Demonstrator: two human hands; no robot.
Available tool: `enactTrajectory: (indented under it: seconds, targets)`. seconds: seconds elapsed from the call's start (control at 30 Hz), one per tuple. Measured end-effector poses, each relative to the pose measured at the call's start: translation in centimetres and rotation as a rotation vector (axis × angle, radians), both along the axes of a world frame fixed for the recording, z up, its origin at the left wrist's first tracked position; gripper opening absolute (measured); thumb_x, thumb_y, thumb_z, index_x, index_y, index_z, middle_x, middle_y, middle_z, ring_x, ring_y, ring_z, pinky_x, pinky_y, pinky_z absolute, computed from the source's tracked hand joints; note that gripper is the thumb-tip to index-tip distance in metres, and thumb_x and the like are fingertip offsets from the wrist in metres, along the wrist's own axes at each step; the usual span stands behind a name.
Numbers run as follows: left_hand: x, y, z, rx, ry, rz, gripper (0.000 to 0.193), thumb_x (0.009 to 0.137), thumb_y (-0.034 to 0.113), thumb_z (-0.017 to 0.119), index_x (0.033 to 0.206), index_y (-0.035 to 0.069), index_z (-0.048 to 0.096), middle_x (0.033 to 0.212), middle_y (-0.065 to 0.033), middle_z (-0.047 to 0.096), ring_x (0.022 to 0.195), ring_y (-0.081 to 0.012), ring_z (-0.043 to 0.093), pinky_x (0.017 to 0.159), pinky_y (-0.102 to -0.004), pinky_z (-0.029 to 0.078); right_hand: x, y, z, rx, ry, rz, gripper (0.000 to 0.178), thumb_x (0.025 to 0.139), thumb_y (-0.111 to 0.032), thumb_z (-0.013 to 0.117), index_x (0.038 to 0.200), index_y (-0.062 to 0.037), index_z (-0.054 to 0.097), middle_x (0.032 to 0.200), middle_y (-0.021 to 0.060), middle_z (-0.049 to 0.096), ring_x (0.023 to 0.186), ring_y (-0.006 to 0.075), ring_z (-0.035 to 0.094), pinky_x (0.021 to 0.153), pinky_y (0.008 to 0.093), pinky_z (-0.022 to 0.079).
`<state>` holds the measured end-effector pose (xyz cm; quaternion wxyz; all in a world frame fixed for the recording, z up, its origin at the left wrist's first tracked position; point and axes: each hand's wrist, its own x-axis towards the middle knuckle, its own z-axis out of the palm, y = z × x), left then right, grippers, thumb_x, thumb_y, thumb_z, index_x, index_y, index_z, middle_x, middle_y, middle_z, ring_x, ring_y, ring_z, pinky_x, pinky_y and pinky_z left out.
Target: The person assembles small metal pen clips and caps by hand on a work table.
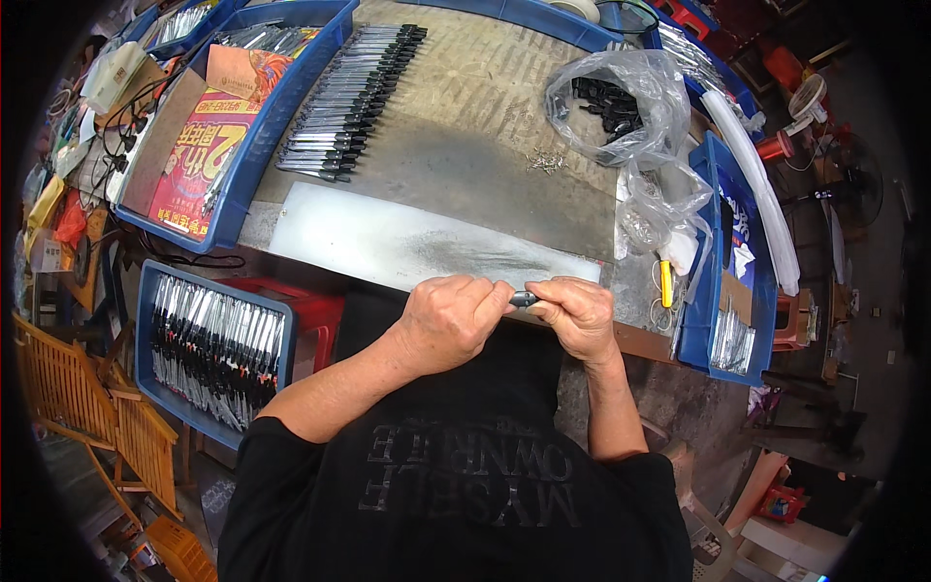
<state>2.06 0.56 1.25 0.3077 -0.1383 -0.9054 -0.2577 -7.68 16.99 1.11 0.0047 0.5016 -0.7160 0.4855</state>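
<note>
My left hand (448, 318) and my right hand (579, 312) meet at the table's near edge, fingers closed in pinches. Between their fingertips is a short, dark cylindrical pen part (525, 299); most of it is hidden, and I cannot tell whether more of a pen runs inside either hand. Just beyond the hands lies a pale, smudged board (388, 238). A row of clear-barrelled pens with black ends (354, 102) rests farther left. Toward the right, a small pile of tiny metal pieces (548, 162) sits near a clear plastic bag (669, 112) holding black parts (608, 105).
A blue tray (254, 136) with cardboard and pens borders the left side. Below it, another blue tray (208, 427) full of pens stands beside a red stool (315, 330). On the right are a yellow-handled tool (666, 283) and a blue tray (700, 335).
</note>
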Motion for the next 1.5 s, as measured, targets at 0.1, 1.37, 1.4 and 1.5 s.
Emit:
enactTrajectory:
  seconds: [0.1, 1.37, 1.4, 1.5]
  targets:
    - [0.0, 0.1, 0.0, 0.014, -0.029, 0.008, 0.015, 0.07, 0.008, 0.063, 0.081, 0.0, 0.055, 0.056, -0.0053, 0.046, 0.048, -0.0191, 0.053, 0.043, -0.0301, 0.042, 0.4, 0.1, 0.0, 0.008, -0.06, -0.043, 0.02, 0.069, -0.01, 0.07, 0.085, 0.0011, 0.064, 0.067, 0.0102, 0.062, 0.058, 0.0196, 0.06, 0.053, 0.0268, 0.046]
    - [-4.4, -2.2, -4.3, -0.024, -0.088, 0.039, 0.016, 0.073, 0.013, 0.063, 0.077, 0.003, 0.052, 0.057, -0.0079, 0.051, 0.051, -0.0244, 0.055, 0.044, -0.034, 0.044, -11.8, -1.0, -2.5, 0.297, 0.079, -0.486, 0.015, 0.077, -0.009, 0.059, 0.088, 0.0008, 0.062, 0.081, 0.0142, 0.062, 0.071, 0.0252, 0.06, 0.063, 0.0312, 0.046]
    - [-4.4, -2.2, -4.2, -0.024, -0.088, 0.041, 0.016, 0.073, 0.013, 0.063, 0.077, 0.003, 0.052, 0.057, -0.0079, 0.051, 0.051, -0.0244, 0.055, 0.044, -0.034, 0.044, -12.4, -1.4, -2.7, 0.301, 0.114, -0.482, 0.015, 0.077, -0.01, 0.059, 0.088, 0.0007, 0.062, 0.082, 0.0149, 0.062, 0.073, 0.0275, 0.06, 0.065, 0.0327, 0.046]
    - [-4.3, -2.1, -4.0, -0.028, -0.097, 0.035, 0.016, 0.073, 0.013, 0.064, 0.077, 0.003, 0.052, 0.057, -0.0079, 0.051, 0.051, -0.0243, 0.055, 0.044, -0.0338, 0.044, -14.2, -2.4, -3.2, 0.325, 0.156, -0.485, 0.016, 0.077, -0.012, 0.059, 0.087, 0.0003, 0.062, 0.084, 0.0156, 0.062, 0.077, 0.031, 0.06, 0.068, 0.0358, 0.046]
